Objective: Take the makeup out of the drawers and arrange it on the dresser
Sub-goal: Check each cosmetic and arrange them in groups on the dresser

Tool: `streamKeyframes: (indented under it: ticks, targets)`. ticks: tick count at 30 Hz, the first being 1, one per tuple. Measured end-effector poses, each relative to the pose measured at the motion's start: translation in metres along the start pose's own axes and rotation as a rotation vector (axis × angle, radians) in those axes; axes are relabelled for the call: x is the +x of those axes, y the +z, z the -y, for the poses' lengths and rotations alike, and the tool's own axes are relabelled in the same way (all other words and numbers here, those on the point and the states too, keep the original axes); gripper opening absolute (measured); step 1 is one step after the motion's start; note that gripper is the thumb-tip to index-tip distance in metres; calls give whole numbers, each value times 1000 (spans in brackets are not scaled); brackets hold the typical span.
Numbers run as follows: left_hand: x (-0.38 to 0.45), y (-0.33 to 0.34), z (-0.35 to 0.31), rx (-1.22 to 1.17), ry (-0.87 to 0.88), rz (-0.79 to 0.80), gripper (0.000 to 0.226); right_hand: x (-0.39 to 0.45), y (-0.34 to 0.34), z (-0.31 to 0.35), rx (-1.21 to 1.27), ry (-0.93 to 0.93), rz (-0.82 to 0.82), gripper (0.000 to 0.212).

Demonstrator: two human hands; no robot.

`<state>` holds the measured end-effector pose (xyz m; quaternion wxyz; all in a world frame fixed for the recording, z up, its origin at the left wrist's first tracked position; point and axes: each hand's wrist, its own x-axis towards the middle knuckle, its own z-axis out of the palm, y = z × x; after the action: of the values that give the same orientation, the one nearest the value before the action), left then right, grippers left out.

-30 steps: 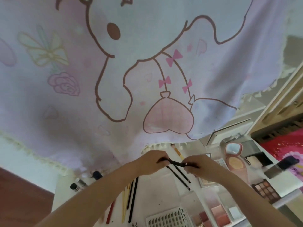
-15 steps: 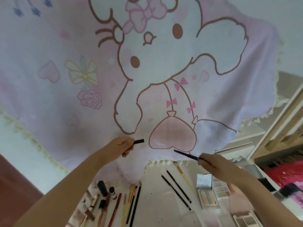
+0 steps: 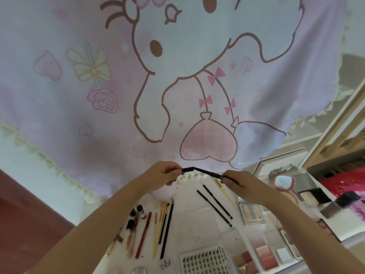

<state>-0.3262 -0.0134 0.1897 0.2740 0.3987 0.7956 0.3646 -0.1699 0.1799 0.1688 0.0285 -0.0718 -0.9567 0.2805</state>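
Above the white dresser top (image 3: pixel 189 220), my left hand (image 3: pixel 161 176) pinches a black pencil cap (image 3: pixel 186 169). My right hand (image 3: pixel 240 181) grips the thin black makeup pencil (image 3: pixel 209 173). Cap and pencil tip meet between the hands at a slight angle. Two more black pencils (image 3: pixel 214 207) lie side by side on the dresser below, with a yellow-handled brush (image 3: pixel 225 192) beside them. Further left lies a row of brushes and pencils (image 3: pixel 158 232) with small tubes (image 3: pixel 136 216).
A pink cartoon-print cloth (image 3: pixel 177 86) hangs behind the dresser. Open palettes (image 3: pixel 251 213), a pink compact mirror (image 3: pixel 284 182), blush pans (image 3: pixel 262 254) and a lash tray (image 3: pixel 205 262) lie on the right and front. A wooden frame (image 3: pixel 339 125) stands far right.
My hands were apart half a second ago, cap in the left, pencil in the right. They have come together and the cap now meets the pencil tip. The view has tilted down slightly.
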Motion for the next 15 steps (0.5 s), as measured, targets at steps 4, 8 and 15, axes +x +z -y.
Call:
streamKeyframes:
  ticks: [4,8,15]
  targets:
    - [9,8,6,29,-20,31,18,-3,8,-9,20,37,36,23]
    - [24,20,13,66,-26,108,16,-6,18,-23,14,90,86,22]
    - [68,54,39,88,-67,229,14,-8,51,-61,-21,226,213,25]
